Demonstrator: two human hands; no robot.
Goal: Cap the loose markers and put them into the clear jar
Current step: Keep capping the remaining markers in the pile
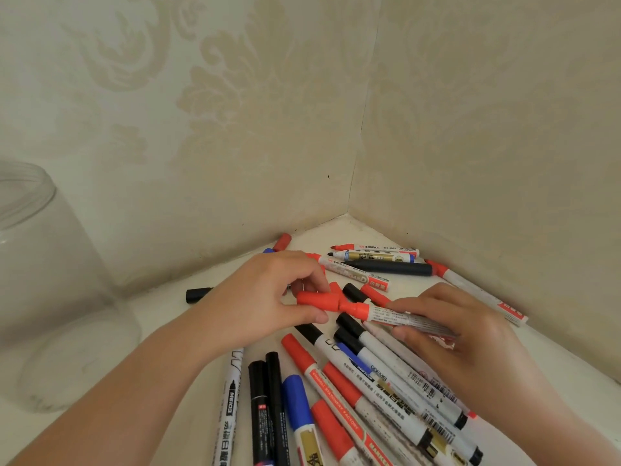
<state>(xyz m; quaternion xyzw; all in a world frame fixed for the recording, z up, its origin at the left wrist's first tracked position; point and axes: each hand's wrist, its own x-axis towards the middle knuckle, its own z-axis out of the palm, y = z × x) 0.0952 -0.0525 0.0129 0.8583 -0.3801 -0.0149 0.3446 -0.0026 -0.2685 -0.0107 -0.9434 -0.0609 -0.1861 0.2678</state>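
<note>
My left hand [265, 297] pinches a red cap [319, 301] between thumb and fingers. My right hand [463, 334] grips the white barrel of a red marker [396, 316], whose red neck meets the cap's mouth. Both are held just above a pile of markers [353, 375] on the white surface. The clear jar [43, 284] stands at the far left, upright and partly out of frame; I see no markers in it. Several uncapped markers [373, 255] lie near the corner.
Patterned walls meet in a corner [347, 213] just behind the pile. A loose black cap [198, 294] lies left of my left hand, and a loose red cap [281, 242] rests against the back wall. Bare white surface [161, 334] lies between jar and markers.
</note>
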